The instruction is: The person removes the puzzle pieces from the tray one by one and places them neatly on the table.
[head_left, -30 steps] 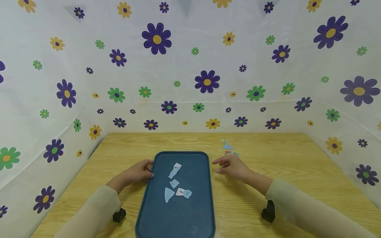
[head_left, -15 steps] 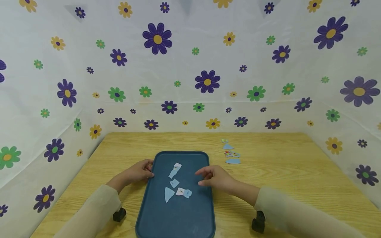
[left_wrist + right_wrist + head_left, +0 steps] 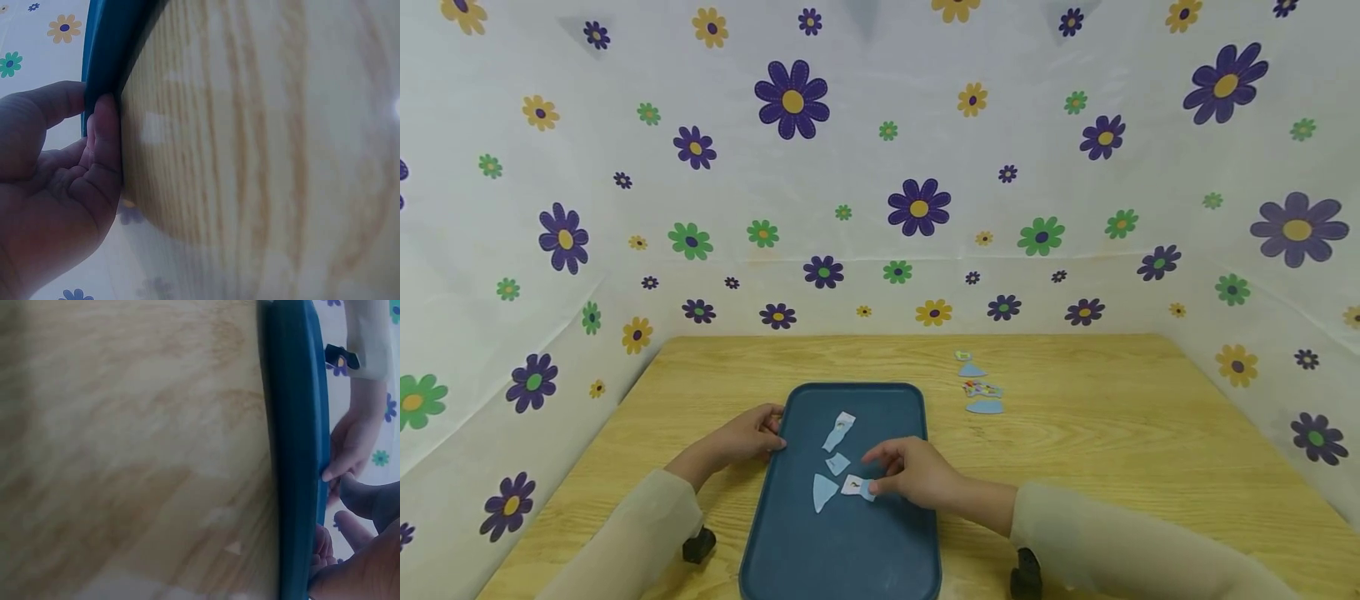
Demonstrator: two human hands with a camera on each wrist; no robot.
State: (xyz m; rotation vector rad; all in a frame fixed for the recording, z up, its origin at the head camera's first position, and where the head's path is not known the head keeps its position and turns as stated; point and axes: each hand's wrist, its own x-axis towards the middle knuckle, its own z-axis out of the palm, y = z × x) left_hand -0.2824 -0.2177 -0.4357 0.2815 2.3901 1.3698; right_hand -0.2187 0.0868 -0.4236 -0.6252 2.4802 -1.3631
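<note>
A dark blue tray [image 3: 842, 550] lies on the wooden table, long side running away from me. My left hand [image 3: 748, 433] holds its left edge; in the left wrist view the hand [image 3: 56, 181] has thumb and fingers at the tray's rim [image 3: 115, 47]. My right hand [image 3: 917, 475] reaches over the tray from the right. Its thumb tip overlaps a white-and-light-blue paper piece [image 3: 853, 484], with thumb and forefinger apart. Close by lie a light blue fan-shaped piece [image 3: 823, 492], a small light blue piece [image 3: 837, 463] and a long white-and-blue piece [image 3: 838, 431].
Beyond the tray's far right corner, a row of pieces lies on the table: a small yellow-green one [image 3: 963, 356], a blue triangle [image 3: 971, 369], a multicoloured one [image 3: 982, 389] and a blue rounded one [image 3: 985, 407]. A flowered white sheet [image 3: 850, 167] surrounds the table.
My right hand has moved left and nearer, from beside the row of pieces to over the tray, uncovering the blue rounded piece. The left hand stays at the tray's edge.
</note>
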